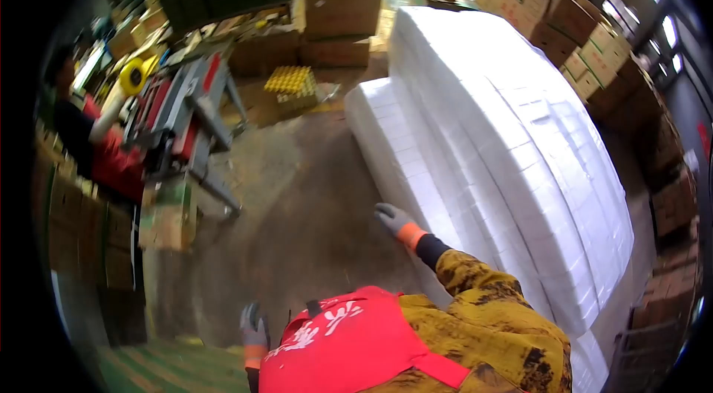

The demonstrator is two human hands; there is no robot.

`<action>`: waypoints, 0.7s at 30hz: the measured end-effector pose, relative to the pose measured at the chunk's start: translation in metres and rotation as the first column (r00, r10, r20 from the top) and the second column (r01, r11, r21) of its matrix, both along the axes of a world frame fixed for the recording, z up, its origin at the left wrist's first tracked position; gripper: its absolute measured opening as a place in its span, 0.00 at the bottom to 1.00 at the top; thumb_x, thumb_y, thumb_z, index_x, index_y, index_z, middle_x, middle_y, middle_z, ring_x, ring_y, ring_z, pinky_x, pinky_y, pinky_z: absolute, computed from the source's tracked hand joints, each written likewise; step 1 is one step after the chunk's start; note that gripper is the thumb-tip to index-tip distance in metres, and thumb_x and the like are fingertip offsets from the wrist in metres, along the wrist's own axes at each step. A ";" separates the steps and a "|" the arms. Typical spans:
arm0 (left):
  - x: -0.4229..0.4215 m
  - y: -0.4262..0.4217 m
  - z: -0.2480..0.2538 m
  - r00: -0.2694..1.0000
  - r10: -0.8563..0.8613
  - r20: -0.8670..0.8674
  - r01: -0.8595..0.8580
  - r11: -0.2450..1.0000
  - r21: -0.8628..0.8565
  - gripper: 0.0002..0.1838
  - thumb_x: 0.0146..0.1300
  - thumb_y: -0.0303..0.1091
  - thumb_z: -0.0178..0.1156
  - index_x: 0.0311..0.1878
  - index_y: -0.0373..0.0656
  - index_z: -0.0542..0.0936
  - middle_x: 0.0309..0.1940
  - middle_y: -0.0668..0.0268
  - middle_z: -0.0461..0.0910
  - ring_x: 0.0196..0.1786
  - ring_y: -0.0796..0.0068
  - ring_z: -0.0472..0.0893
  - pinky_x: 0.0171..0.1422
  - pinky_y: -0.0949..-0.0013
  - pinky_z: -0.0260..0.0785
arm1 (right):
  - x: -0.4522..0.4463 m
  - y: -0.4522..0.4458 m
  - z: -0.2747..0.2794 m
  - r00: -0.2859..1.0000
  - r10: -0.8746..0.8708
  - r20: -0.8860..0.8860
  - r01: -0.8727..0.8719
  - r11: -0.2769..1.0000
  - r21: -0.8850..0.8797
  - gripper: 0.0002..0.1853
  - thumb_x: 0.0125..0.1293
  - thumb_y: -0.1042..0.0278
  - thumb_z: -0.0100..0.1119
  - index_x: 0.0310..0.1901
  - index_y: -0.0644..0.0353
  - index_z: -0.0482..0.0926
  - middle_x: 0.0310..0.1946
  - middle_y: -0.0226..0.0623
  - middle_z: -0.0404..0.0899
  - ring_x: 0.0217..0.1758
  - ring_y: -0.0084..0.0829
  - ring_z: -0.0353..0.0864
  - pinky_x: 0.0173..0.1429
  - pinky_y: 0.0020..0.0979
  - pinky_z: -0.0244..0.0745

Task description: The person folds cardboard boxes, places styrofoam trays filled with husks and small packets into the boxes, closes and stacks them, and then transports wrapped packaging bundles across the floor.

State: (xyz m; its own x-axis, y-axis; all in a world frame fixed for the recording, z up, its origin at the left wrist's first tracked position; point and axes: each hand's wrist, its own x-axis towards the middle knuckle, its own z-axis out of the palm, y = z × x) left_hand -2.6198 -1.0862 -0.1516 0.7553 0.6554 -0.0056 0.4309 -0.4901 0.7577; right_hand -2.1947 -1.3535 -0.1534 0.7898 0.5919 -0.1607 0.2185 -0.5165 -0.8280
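Observation:
My right hand [394, 221], in a grey glove with an orange cuff, reaches forward over the floor with its fingers loosely stretched and nothing in them. Nearest to it is a large stack of white wrapped blocks [475, 118], just to its right; I see no contact. Low at the left of my red apron [342, 341], my left hand [255, 327] hangs open, gloved the same way and holding nothing. A green striped slatted surface [171, 367] lies close to it at the bottom left.
At the left a person in a red apron [122, 159] stands by a grey and red machine [186, 111] with a yellow tape roll [134, 76]. A pack with yellow tops [290, 82] sits on the floor [297, 163]. Cardboard boxes [538, 3] are stacked along the right.

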 end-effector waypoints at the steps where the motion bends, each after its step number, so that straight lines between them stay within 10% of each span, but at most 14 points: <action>1: 0.029 0.010 -0.010 0.998 -0.052 0.030 0.055 0.993 -0.104 0.20 0.64 0.35 0.54 0.57 0.36 0.71 0.52 0.50 0.75 0.50 0.53 0.77 0.55 0.56 0.69 | 0.020 -0.010 0.014 0.992 -0.120 -0.027 0.121 0.992 0.033 0.24 0.67 0.53 0.52 0.57 0.63 0.73 0.55 0.45 0.77 0.59 0.36 0.74 0.63 0.31 0.66; 4: 0.033 0.104 -0.151 0.876 -0.312 -0.368 0.309 0.949 -0.068 0.18 0.58 0.29 0.55 0.54 0.38 0.73 0.47 0.52 0.76 0.43 0.50 0.78 0.47 0.55 0.71 | 0.065 -0.037 0.043 0.937 -0.338 -0.092 0.346 0.933 0.100 0.24 0.68 0.53 0.52 0.59 0.62 0.73 0.56 0.42 0.76 0.60 0.34 0.73 0.64 0.30 0.65; 9: 0.130 0.177 -0.166 0.617 -0.425 -0.662 0.352 0.902 -0.250 0.17 0.58 0.27 0.54 0.52 0.39 0.73 0.44 0.51 0.76 0.42 0.49 0.77 0.47 0.53 0.70 | 0.126 -0.036 0.091 0.781 -0.623 0.034 0.618 0.780 0.098 0.25 0.66 0.56 0.55 0.61 0.62 0.70 0.58 0.43 0.74 0.64 0.35 0.71 0.66 0.33 0.64; 15: 0.303 0.309 -0.180 0.561 -0.510 -0.652 0.533 0.825 -0.188 0.17 0.57 0.25 0.52 0.51 0.41 0.73 0.40 0.50 0.77 0.40 0.46 0.77 0.46 0.51 0.70 | 0.270 -0.013 0.084 0.423 -0.514 0.747 0.781 0.624 -0.012 0.32 0.61 0.55 0.58 0.67 0.49 0.63 0.67 0.43 0.62 0.70 0.47 0.57 0.70 0.44 0.57; 20: 0.476 0.420 -0.196 0.674 -0.620 -0.402 0.735 0.500 0.458 0.17 0.57 0.24 0.49 0.51 0.42 0.74 0.38 0.45 0.77 0.40 0.43 0.76 0.46 0.51 0.70 | 0.374 -0.013 0.083 0.433 -0.424 0.795 0.901 0.192 -0.388 0.45 0.58 0.46 0.57 0.73 0.43 0.46 0.74 0.41 0.46 0.76 0.50 0.42 0.74 0.52 0.43; 21: 0.526 0.431 -0.185 0.723 -0.636 -0.270 0.691 0.664 0.287 0.17 0.59 0.25 0.50 0.52 0.41 0.74 0.44 0.42 0.76 0.44 0.43 0.77 0.49 0.52 0.70 | 0.386 -0.022 0.078 0.416 -0.469 0.779 0.909 0.183 -0.375 0.44 0.59 0.46 0.57 0.73 0.43 0.46 0.74 0.43 0.46 0.76 0.51 0.42 0.74 0.52 0.42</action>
